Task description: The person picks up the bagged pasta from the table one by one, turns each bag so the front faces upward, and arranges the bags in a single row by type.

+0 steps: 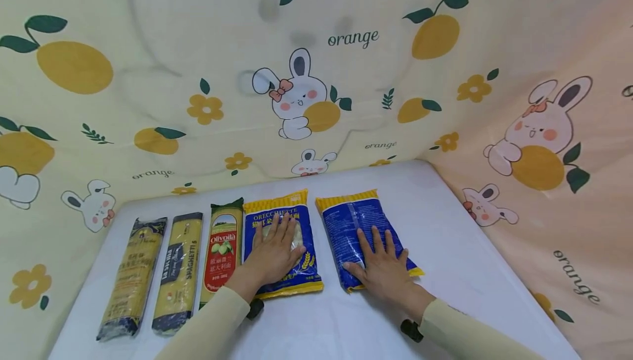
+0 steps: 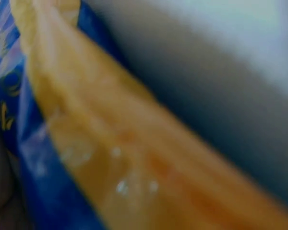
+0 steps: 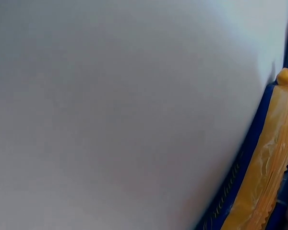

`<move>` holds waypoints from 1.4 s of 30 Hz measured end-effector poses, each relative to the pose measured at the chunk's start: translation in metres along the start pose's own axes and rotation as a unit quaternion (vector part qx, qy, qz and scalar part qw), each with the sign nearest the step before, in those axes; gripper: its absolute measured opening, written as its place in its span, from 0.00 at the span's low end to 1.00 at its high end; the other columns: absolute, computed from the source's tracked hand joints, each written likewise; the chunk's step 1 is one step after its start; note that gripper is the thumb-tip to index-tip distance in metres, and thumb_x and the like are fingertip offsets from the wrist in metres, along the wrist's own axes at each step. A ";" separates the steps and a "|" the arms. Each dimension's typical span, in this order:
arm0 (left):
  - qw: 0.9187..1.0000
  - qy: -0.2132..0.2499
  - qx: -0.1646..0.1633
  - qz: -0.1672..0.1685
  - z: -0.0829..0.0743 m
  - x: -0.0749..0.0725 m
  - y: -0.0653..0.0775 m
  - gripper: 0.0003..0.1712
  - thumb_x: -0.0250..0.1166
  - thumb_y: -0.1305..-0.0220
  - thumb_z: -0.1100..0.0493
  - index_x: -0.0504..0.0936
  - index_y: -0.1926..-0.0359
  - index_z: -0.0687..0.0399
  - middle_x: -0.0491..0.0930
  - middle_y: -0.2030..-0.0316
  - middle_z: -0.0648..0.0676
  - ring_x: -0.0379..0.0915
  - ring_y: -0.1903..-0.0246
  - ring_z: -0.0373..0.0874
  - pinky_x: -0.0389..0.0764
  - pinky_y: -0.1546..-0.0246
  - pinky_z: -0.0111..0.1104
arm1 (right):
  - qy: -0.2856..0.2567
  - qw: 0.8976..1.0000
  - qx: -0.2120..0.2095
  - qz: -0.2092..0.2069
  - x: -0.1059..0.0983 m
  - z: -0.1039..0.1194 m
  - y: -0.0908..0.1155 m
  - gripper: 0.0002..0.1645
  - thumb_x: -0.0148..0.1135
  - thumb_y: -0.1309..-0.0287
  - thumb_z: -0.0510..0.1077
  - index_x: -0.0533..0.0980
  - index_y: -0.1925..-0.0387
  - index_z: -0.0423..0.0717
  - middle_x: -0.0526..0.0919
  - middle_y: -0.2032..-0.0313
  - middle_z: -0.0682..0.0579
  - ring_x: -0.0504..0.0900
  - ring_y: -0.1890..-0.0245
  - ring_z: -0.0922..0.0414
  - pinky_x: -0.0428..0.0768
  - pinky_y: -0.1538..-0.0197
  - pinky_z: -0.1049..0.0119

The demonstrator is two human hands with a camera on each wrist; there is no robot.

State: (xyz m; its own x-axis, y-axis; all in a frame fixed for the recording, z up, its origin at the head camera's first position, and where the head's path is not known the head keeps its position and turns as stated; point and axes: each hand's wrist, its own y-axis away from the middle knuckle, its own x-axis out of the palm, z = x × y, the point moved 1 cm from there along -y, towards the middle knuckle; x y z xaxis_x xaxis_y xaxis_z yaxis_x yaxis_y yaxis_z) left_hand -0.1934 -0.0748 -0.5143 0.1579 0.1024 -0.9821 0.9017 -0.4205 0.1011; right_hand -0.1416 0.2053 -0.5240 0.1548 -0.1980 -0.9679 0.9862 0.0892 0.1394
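My left hand (image 1: 275, 253) rests with spread, straight fingers on a blue and yellow bag of orecchiette pasta (image 1: 309, 239), covering part of its front. Its yellow sealed edge fills much of the left wrist view. To the right, a second blue and yellow bag (image 1: 346, 222) lies slightly tilted, its printed text and lengthwise seam facing up. Flat on its lower half lies my right hand (image 1: 388, 272), fingers spread. In the right wrist view, that bag's yellow crimped end (image 3: 264, 167) shows at the right edge.
Left of the bags lie a red and green Olivoilà pasta pack (image 1: 222, 244), a spaghetti pack (image 1: 179, 272) and another long pasta pack (image 1: 132, 277), side by side. A white table surface (image 1: 470, 294) carries them all. Behind hangs a curtain (image 1: 222, 36) with rabbits and oranges.
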 end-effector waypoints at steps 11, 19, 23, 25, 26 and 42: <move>1.000 -0.002 0.007 0.008 -0.006 0.003 -0.002 0.47 0.36 0.19 0.29 0.41 0.14 0.51 0.34 0.15 0.57 0.27 0.16 0.57 0.35 0.22 0.67 | -0.021 0.999 0.047 -0.004 0.003 -0.002 0.005 0.66 0.45 0.34 0.85 0.43 0.14 0.46 0.38 0.17 0.32 0.34 0.18 0.28 0.38 0.33 0.13; 1.000 -0.009 -0.002 0.028 -0.005 -0.002 0.000 0.47 0.35 0.19 0.29 0.39 0.14 0.52 0.32 0.15 0.58 0.25 0.16 0.57 0.34 0.22 0.66 | -0.023 0.998 0.053 0.003 0.001 0.000 0.007 0.68 0.43 0.35 0.86 0.44 0.15 0.43 0.40 0.18 0.30 0.35 0.18 0.27 0.39 0.34 0.13; 0.999 -0.002 -0.006 0.044 -0.003 -0.006 0.003 0.48 0.36 0.18 0.29 0.39 0.14 0.53 0.32 0.15 0.58 0.25 0.16 0.58 0.33 0.22 0.66 | -0.025 0.998 0.049 0.001 0.002 -0.001 0.007 0.67 0.44 0.35 0.85 0.45 0.15 0.44 0.41 0.17 0.31 0.36 0.18 0.28 0.39 0.33 0.14; 0.999 0.001 -0.007 0.040 -0.002 -0.006 0.005 0.48 0.37 0.19 0.29 0.40 0.14 0.53 0.33 0.15 0.59 0.26 0.16 0.58 0.33 0.22 0.66 | -0.029 0.999 0.046 -0.003 0.002 -0.001 0.009 0.66 0.46 0.34 0.84 0.46 0.15 0.44 0.41 0.17 0.31 0.37 0.18 0.28 0.39 0.32 0.14; 0.999 0.000 -0.008 0.038 -0.001 -0.005 0.005 0.48 0.37 0.19 0.29 0.40 0.14 0.53 0.33 0.15 0.59 0.26 0.16 0.58 0.33 0.22 0.66 | -0.031 0.998 0.046 -0.004 0.002 -0.002 0.009 0.66 0.46 0.34 0.84 0.46 0.15 0.44 0.41 0.17 0.31 0.37 0.18 0.28 0.39 0.32 0.14; 0.998 -0.010 -0.011 0.067 -0.004 -0.010 -0.001 0.51 0.34 0.21 0.26 0.36 0.14 0.52 0.30 0.15 0.57 0.22 0.16 0.57 0.29 0.22 0.65 | -0.018 0.999 0.047 0.011 0.000 -0.006 0.006 0.67 0.44 0.35 0.86 0.46 0.15 0.43 0.42 0.17 0.31 0.38 0.18 0.27 0.43 0.33 0.13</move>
State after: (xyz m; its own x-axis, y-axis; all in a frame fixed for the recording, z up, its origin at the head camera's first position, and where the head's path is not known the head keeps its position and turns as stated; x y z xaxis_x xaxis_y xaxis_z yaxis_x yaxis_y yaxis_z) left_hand -0.1944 -0.0722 -0.5037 0.2693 0.0277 -0.9627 0.8813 -0.4101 0.2347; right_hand -0.1357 0.2123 -0.5240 0.1764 -0.2313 -0.9567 0.9835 0.0017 0.1809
